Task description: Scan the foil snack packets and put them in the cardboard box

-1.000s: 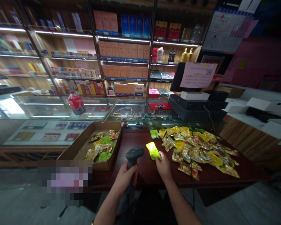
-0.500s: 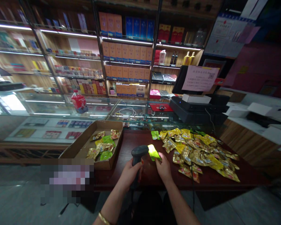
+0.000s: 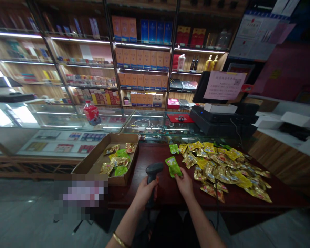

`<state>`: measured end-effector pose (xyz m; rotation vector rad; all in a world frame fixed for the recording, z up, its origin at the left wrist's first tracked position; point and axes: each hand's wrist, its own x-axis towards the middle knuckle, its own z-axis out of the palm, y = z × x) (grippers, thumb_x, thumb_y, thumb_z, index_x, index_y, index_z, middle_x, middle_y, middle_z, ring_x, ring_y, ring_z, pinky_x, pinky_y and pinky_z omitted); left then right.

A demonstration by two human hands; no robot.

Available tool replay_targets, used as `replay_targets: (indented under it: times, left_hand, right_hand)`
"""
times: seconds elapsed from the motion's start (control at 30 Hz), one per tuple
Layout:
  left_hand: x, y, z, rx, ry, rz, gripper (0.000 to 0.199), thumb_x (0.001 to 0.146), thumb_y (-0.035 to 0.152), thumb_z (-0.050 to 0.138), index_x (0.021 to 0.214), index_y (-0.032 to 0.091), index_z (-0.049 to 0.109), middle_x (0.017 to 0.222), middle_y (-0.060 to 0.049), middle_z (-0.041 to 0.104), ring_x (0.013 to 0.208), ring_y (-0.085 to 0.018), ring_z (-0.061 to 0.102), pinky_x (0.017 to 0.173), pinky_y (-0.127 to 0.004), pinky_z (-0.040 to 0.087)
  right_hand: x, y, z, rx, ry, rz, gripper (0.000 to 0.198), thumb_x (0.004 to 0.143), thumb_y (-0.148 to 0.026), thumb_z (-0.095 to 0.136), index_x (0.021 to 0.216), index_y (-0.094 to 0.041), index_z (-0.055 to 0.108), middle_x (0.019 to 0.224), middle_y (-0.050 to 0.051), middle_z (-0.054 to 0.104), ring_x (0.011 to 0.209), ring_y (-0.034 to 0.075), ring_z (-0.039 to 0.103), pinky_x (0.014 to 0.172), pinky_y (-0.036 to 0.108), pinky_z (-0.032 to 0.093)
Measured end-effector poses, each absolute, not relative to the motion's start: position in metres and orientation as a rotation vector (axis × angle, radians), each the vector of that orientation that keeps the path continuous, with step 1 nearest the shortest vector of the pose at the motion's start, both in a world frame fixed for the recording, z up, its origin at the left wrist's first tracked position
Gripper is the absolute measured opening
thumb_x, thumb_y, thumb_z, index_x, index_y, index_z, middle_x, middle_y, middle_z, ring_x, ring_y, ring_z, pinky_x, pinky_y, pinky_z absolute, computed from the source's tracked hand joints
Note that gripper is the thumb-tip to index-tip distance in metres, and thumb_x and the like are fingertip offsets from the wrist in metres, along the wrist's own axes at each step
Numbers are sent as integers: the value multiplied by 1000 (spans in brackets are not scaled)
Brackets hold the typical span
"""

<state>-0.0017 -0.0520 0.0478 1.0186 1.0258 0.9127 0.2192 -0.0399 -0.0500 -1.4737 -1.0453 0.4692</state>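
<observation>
My left hand (image 3: pixel 146 191) is closed round the handle of a black barcode scanner (image 3: pixel 154 168), held upright with its head toward the right. Between the fingertips of my right hand (image 3: pixel 184 184) is a green snack packet (image 3: pixel 173 166), a short way right of the scanner head. A pile of gold and yellow snack packets (image 3: pixel 219 167) spreads over the right of the dark red table (image 3: pixel 155 148). On the left, an open cardboard box (image 3: pixel 90 156) holds several gold, yellow and green packets (image 3: pixel 121 161).
Behind the table runs a glass display counter (image 3: pixel 113 119) with a red bottle (image 3: pixel 91 113), a mouse (image 3: pixel 181 119) on a red pad and a monitor (image 3: pixel 201 88) bearing a paper notice. A cable (image 3: pixel 217 199) hangs over the table's front edge. Stocked shelves line the wall.
The bright light on the green packet has gone out. My right hand has moved the packet slightly right, away from the scanner head. The view has shifted a little.
</observation>
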Motion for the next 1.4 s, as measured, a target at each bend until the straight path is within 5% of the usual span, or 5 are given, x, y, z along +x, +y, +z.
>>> replay_targets:
  times: [0.17,0.47,0.8,1.03,1.4]
  left_hand:
    - [-20,-50,19,965,1106,989,43,71,54,78,89,19,60,50,7,55,34,-11,50,35,-20,37]
    - [-21,-41,7,997,1177,1006,44,69,56,78,84,19,58,50,6,57,34,-12,51,34,-21,38]
    - [-19,-42,2,1005,1134,971,49,66,58,77,90,20,59,49,7,56,33,-13,50,33,-21,38]
    - [-21,-47,9,1020,1119,976,45,69,56,77,88,20,58,50,7,55,34,-12,49,34,-21,38]
    - [-7,-62,52,1048,988,893,53,72,51,77,108,15,62,52,8,55,37,-12,49,36,-21,40]
  right_hand:
    - [211,-24,-22,-1252,-840,750,49,72,-46,72,113,-20,69,97,8,80,82,28,77,73,43,65]
    - [83,68,87,-999,-1130,1074,50,74,-31,77,122,-23,66,109,5,77,98,22,74,91,42,61]
    - [230,14,-7,-2152,-1113,-209,59,88,-30,62,141,-5,57,153,33,45,150,50,28,112,76,22]
    - [215,-17,-41,-1980,-1459,-117,37,100,-29,42,115,-16,74,146,22,57,137,40,53,113,60,38]
    - [230,-17,-45,-1565,-1130,203,75,82,-32,56,152,-12,40,149,20,54,138,31,53,117,49,42]
